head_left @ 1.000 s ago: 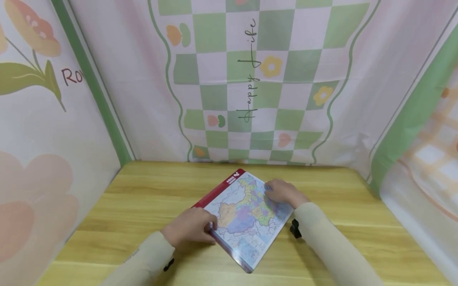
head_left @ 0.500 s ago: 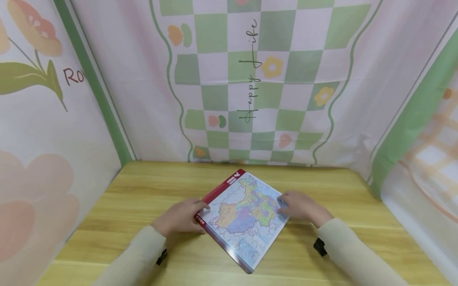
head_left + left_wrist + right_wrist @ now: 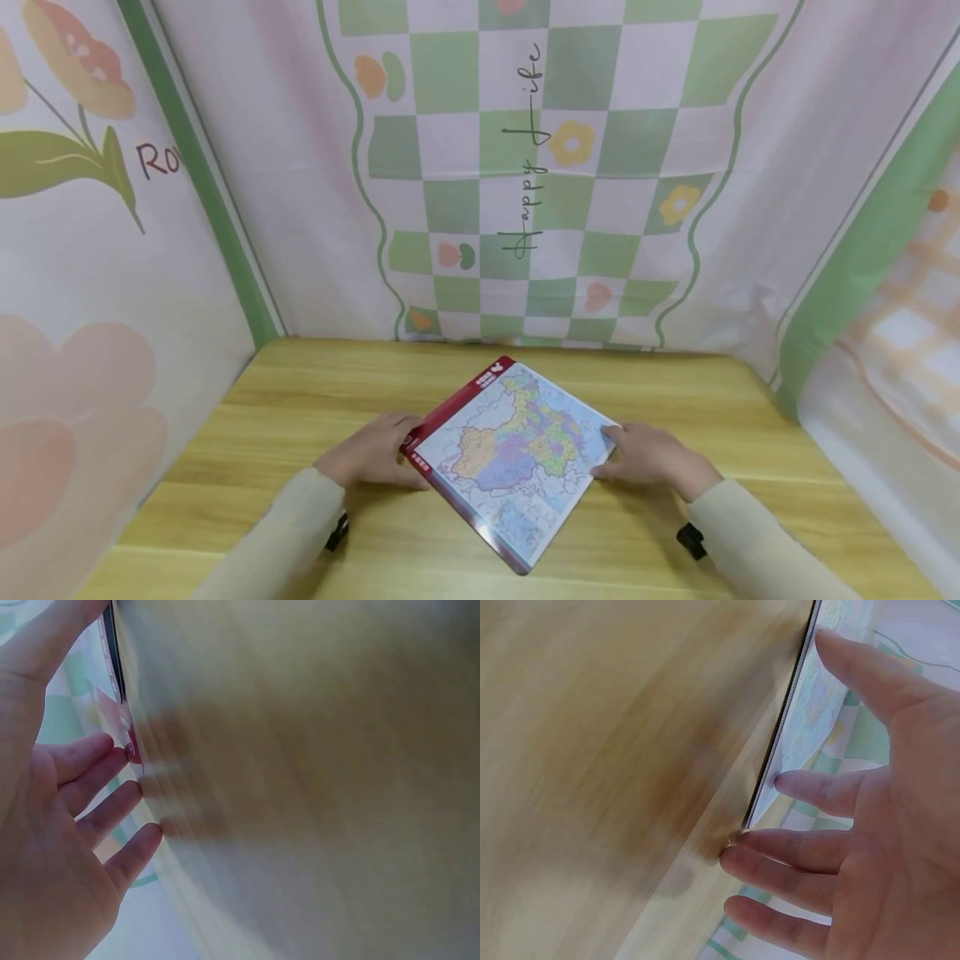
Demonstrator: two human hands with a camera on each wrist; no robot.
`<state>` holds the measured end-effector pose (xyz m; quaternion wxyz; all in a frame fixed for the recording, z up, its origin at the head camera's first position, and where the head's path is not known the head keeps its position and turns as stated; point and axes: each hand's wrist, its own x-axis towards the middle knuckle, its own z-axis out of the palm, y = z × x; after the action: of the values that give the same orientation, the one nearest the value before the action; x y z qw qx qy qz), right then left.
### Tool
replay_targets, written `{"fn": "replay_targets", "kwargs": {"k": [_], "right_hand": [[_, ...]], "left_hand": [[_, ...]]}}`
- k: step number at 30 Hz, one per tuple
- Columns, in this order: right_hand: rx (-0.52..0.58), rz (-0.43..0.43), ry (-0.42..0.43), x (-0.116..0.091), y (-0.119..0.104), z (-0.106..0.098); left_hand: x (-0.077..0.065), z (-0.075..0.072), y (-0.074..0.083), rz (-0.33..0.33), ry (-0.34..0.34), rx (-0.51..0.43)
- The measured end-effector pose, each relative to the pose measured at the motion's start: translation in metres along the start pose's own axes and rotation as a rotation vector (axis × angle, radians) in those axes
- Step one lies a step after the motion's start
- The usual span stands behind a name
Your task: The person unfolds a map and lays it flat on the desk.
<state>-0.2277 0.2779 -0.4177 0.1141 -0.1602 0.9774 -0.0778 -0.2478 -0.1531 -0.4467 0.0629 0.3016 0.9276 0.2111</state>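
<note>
A flat map board (image 3: pixel 502 454) with a red strip along one side lies turned like a diamond on the table. Around its left corner is my left hand (image 3: pixel 375 452), thumb and fingers spread on either side. In the left wrist view those fingers are nearly straight, their tips down by the tabletop and the board's red corner (image 3: pixel 133 746). My right hand (image 3: pixel 652 457) touches the right corner. The right wrist view shows its thumb and index finger extended at the board's dark edge (image 3: pixel 780 727), the other fingertips just past the corner.
The wooden table (image 3: pixel 300 392) ends at a hanging cloth (image 3: pixel 510 208) with green checks and flowers. Printed curtains (image 3: pixel 75 275) stand along the left and right sides. Black straps (image 3: pixel 692 540) show below both sleeves.
My right hand has slid right and nearer along the board's edge to its right corner. My left hand has moved slightly left and away to the left corner. The board stays almost in place.
</note>
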Motion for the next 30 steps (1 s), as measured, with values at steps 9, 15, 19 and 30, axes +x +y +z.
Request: {"fn": "replay_targets", "kwargs": {"k": [9, 15, 19, 30], "right_hand": [[0.027, 0.035, -0.013, -0.0038, -0.0014, 0.0016], [0.043, 0.018, -0.042, -0.0063, -0.0028, -0.0031], [0.054, 0.015, -0.049, -0.0057, -0.0027, -0.0051], [0.086, 0.014, -0.029, 0.0001, 0.0019, -0.0039]], "left_hand": [[-0.0015, 0.0050, -0.0045, -0.024, -0.019, -0.021], [-0.0019, 0.0055, -0.0047, -0.029, -0.019, -0.032], [-0.0026, 0.0045, -0.0041, -0.005, -0.005, -0.043], [-0.0044, 0.0071, -0.0034, -0.006, 0.002, -0.026]]}}
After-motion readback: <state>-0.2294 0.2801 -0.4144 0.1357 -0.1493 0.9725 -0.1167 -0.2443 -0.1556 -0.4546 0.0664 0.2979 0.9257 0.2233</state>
